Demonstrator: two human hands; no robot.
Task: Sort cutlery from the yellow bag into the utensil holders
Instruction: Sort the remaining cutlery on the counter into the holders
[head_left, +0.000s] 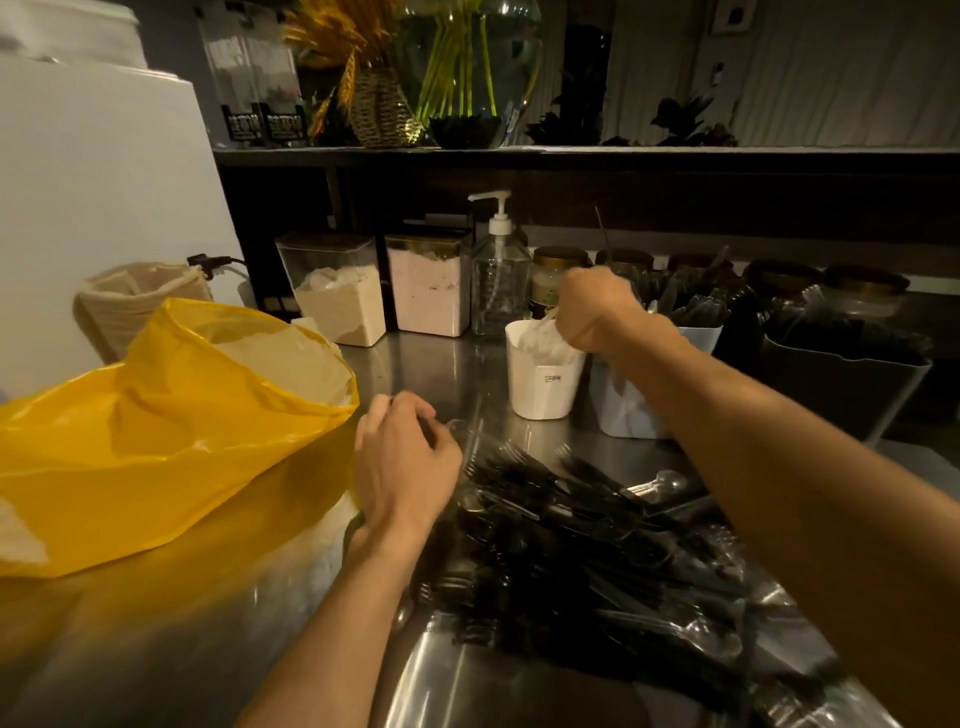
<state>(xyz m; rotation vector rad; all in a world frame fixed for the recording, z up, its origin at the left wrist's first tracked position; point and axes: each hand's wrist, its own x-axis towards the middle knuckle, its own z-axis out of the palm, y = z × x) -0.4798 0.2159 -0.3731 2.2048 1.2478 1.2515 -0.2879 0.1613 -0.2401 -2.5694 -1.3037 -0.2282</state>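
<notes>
The yellow bag (171, 431) lies open on the left of the steel counter. A heap of black and clear plastic cutlery (587, 551) is spread on the counter in front of me. My left hand (405, 462) hovers at the heap's left edge with its fingers curled round a clear plastic spoon (460, 427), which is blurred. My right hand (597, 312) reaches over the white utensil holder (540, 395) and grips clear cutlery (543, 335) standing in its mouth. Right beside it stands a pale holder (626, 415) with black cutlery, partly hidden by my right forearm.
A dark bin (841, 384) of black cutlery stands at the far right. Along the back are two powder canisters (337, 296), a pump bottle (498, 280) and gold-lidded jars (558, 275). A stack of paper filters (130, 301) sits behind the bag.
</notes>
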